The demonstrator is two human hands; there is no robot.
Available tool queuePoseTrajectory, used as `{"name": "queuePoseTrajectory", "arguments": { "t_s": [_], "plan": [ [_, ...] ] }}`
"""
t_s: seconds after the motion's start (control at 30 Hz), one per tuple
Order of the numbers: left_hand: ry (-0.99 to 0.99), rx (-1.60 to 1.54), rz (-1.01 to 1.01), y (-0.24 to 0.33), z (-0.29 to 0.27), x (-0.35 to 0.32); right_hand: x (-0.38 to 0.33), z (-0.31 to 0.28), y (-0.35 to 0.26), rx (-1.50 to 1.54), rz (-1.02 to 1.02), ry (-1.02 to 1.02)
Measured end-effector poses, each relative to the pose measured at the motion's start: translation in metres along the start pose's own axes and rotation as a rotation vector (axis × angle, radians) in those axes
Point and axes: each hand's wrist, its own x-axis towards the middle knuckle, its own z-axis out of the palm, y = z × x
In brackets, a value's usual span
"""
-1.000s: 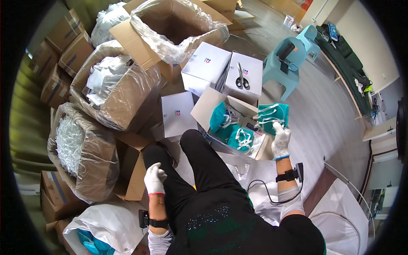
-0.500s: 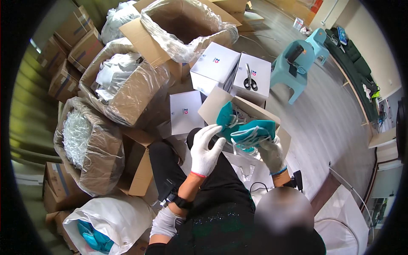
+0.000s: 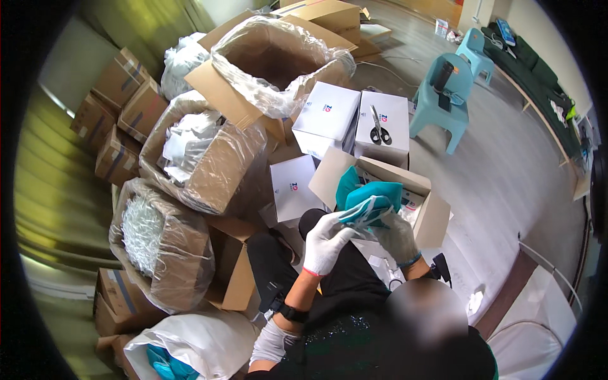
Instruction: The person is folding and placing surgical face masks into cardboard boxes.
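My hands, the left hand (image 3: 326, 244) and the right hand (image 3: 398, 237), wear white-grey gloves with a red cuff edge on the left and a blue one on the right, and between them is a teal cloth piece (image 3: 373, 202) with pale trim. The open carton (image 3: 430, 209) is brown, the closed boxes (image 3: 329, 117) white with small blue marks, and the scissors (image 3: 380, 130) black-handled. The plastic chair (image 3: 443, 107) is light blue, my trousers (image 3: 329, 285) black, and the floor (image 3: 506, 171) pale grey.

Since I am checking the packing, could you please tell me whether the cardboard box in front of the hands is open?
Open: the cardboard box has its flaps spread, with teal items showing inside.
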Motion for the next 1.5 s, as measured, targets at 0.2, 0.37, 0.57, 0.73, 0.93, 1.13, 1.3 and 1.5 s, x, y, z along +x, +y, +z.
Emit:
{"name": "queuePoseTrajectory", "arguments": {
  "t_s": [0.2,0.37,0.57,0.73,0.93,1.13,1.3,1.5],
  "plan": [
    [0.167,0.304,0.13,0.018,-0.017,-0.006,0.007,0.009,-0.005,-0.158,-0.167,-0.088],
    [0.244,1.24,0.861,0.084,-0.008,-0.011,0.017,-0.012,0.014,0.453,0.097,0.071],
    [0.399,1.218,0.694,0.092,-0.039,0.001,0.015,-0.01,-0.021,0.332,-0.064,0.051],
    [0.274,1.164,0.637,0.081,-0.036,0.006,0.006,0.027,-0.025,0.239,-0.048,-0.154],
    [0.106,0.756,0.319,0.073,-0.017,-0.006,0.011,0.057,0.006,0.259,0.336,-0.214],
    [0.182,-0.081,0.089,0.037,-0.021,-0.016,0.016,0.069,0.011,0.48,0.216,0.003],
    [0.277,-0.151,0.121,-0.007,-0.017,-0.021,0.025,0.083,0.031,0.471,0.195,-0.024],
    [0.545,0.142,0.044,0.011,-0.035,-0.017,0.03,0.069,0.027,-0.182,0.169,-0.12]
  ]
}}
